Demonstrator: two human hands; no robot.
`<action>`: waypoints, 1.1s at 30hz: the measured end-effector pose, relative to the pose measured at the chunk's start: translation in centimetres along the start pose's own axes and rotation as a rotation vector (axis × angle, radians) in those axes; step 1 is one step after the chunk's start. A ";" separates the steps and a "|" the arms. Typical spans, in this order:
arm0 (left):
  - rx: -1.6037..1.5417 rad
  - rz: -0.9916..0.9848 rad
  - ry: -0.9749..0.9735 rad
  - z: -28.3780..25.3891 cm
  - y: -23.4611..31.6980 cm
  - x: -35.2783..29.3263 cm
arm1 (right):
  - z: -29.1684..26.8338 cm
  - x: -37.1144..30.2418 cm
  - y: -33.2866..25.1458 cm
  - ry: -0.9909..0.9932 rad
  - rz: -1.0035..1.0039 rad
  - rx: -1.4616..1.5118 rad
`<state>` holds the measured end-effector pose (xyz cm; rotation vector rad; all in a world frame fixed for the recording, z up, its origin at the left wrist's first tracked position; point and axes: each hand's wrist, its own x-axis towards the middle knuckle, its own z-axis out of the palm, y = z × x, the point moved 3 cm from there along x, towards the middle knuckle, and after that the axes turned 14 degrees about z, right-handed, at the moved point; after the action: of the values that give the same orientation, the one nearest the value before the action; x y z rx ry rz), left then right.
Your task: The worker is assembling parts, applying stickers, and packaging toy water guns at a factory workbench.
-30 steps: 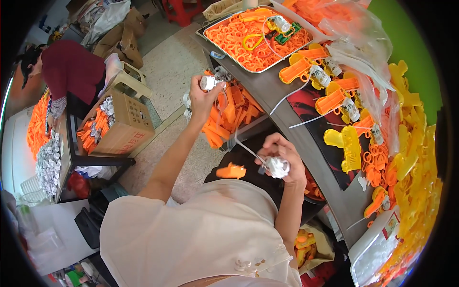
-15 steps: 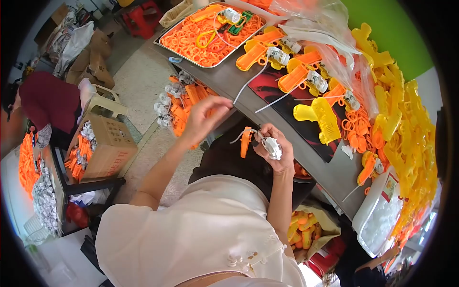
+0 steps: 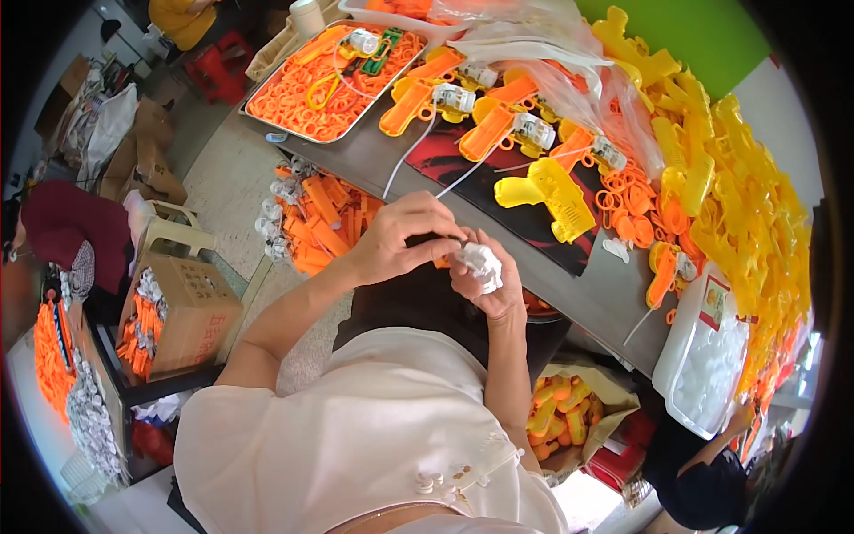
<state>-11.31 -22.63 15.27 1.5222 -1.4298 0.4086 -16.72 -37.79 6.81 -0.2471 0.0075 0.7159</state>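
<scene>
My right hand (image 3: 498, 289) is closed around a white plastic mechanism (image 3: 481, 265), held over my lap just off the table's near edge. My left hand (image 3: 405, 238) meets it from the left, thumb and fingers pinched together beside the mechanism; what lies between them is too small to make out. A bit of an orange plastic piece (image 3: 441, 263) shows under the left fingertips, mostly hidden. Ahead on the table lie several orange-and-yellow toy gun assemblies (image 3: 487, 133) with white mechanisms and thin cords. Nearest the hands is a yellow toy gun shell (image 3: 551, 198) on a dark red-and-black mat (image 3: 498, 191).
A metal tray (image 3: 331, 138) of orange rings stands at the far left of the table. Yellow shells (image 3: 712, 178) pile up on the right, beside a white tub (image 3: 703, 374). Below are a sack (image 3: 614, 414) and a cardboard box (image 3: 197, 307). Another person (image 3: 80, 227) bends at left.
My left hand has come down and right, from above the table edge to the mechanism in my right hand. The orange piece that hung there is now mostly covered. The whole view has shifted.
</scene>
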 end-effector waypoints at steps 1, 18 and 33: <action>-0.148 -0.198 0.033 -0.1 -0.1 0.3 | 0.2 -0.3 -0.1 0.084 0.035 -0.082; -0.418 -0.148 -0.051 3.8 2.6 9.7 | 8.0 -7.4 -2.1 0.304 -0.562 -0.708; 0.385 0.169 -0.503 11.8 -13.1 10.3 | 9.8 -21.2 -8.5 0.918 -0.926 -0.802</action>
<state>-1.19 -40.12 12.30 1.9096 -1.9647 0.4393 -27.94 -55.46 20.14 -1.2381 0.4585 -0.4033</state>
